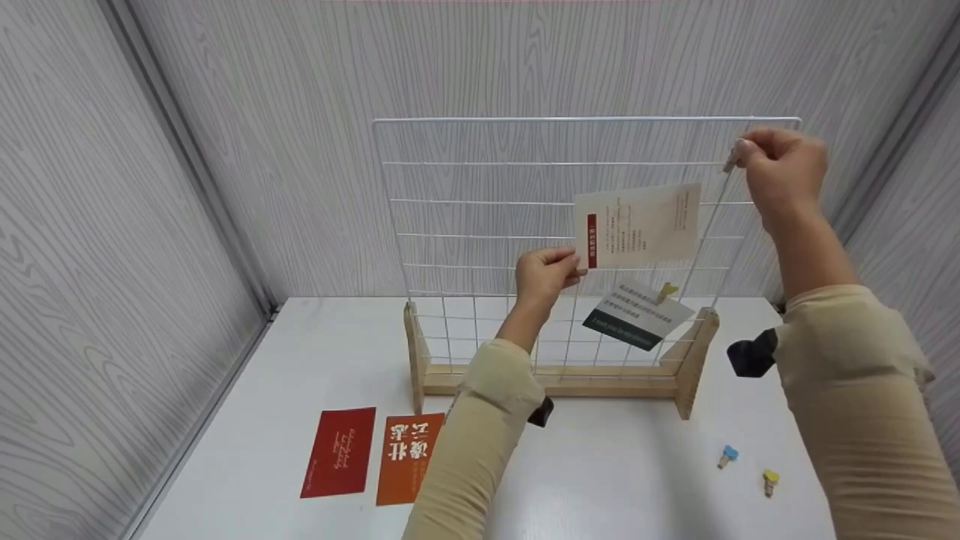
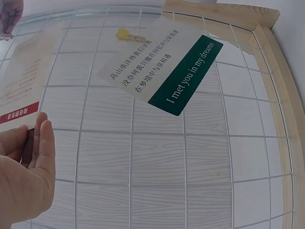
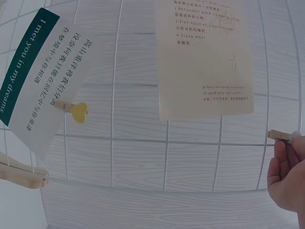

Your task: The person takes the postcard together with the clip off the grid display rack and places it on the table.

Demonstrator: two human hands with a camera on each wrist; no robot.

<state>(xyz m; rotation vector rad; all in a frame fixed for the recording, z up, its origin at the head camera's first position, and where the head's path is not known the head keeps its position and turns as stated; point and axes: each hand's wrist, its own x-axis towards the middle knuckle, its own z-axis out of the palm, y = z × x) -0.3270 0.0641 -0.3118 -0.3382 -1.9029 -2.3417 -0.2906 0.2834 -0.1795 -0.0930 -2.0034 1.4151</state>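
My left hand pinches the lower left corner of a cream printed card with a red stripe, holding it up in front of a white wire grid. At the grid's upper right side, my right hand pinches a small wooden clothespin, which overlaps the grid's edge wire. Below the cream card, a white and green card hangs tilted on the grid under a clothespin with a yellow heart. The left wrist view shows my left thumb and fingers at the cream card's corner.
The grid stands in a wooden base on a white table. A red card and an orange card lie at the left, the orange one partly behind my left sleeve. Blue and yellow heart clothespins lie at the right.
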